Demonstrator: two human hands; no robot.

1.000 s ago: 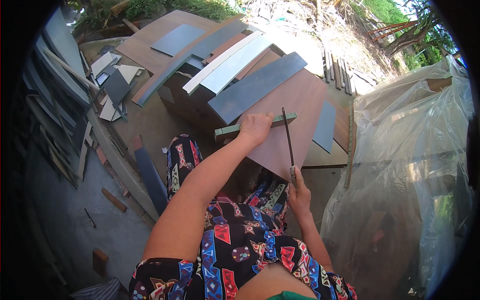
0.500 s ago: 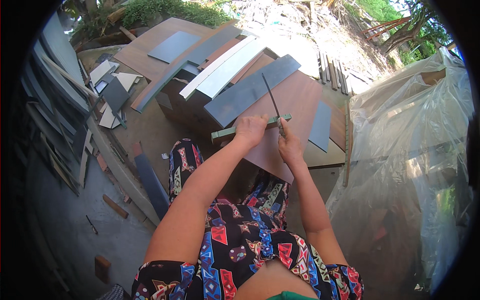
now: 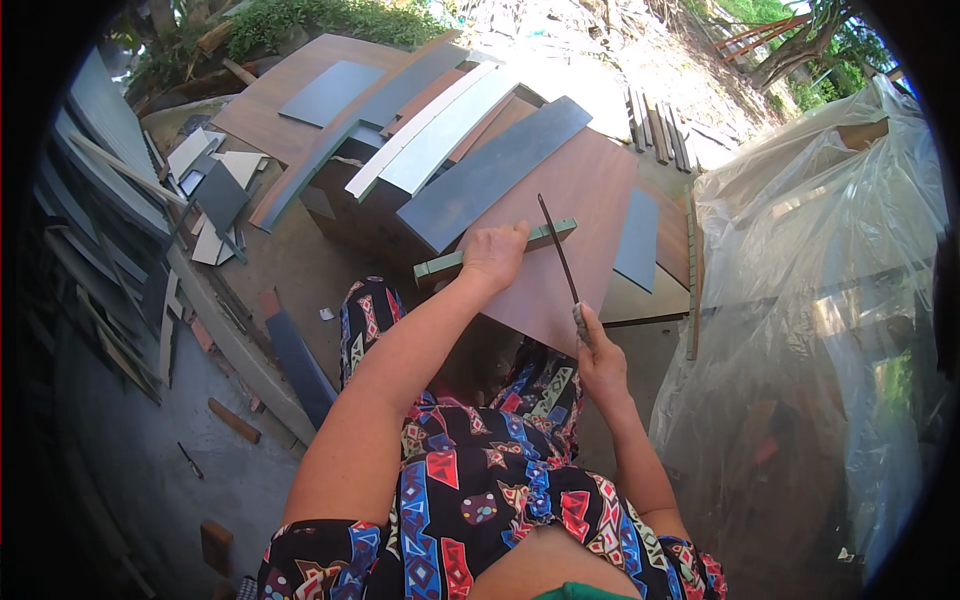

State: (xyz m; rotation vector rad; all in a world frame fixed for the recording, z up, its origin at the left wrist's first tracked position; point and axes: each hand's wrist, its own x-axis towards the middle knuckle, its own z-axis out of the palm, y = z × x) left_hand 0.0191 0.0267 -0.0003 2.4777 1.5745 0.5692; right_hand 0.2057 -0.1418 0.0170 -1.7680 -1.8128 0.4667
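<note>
My left hand is wrapped around the middle of a narrow green-edged wooden strip, which lies slantwise over a large brown board. In my right hand is the wrapped grip of a saw with a thin dark blade. That blade points away from me and crosses the strip close to its right end, just right of my left hand. Whether its teeth have cut into the strip is too small to tell. A dark grey plank rests on the brown board beyond the strip.
White planks and other panels are piled at the far side. Clear plastic sheeting drapes a bulky shape on the right. Panels lean along the left, near offcuts. A screwdriver-like tool lies on the left floor.
My right hand has drawn the saw back toward me, so the blade's far tip now sits nearer the strip. My left hand keeps its hold; the whole view has shifted slightly.
</note>
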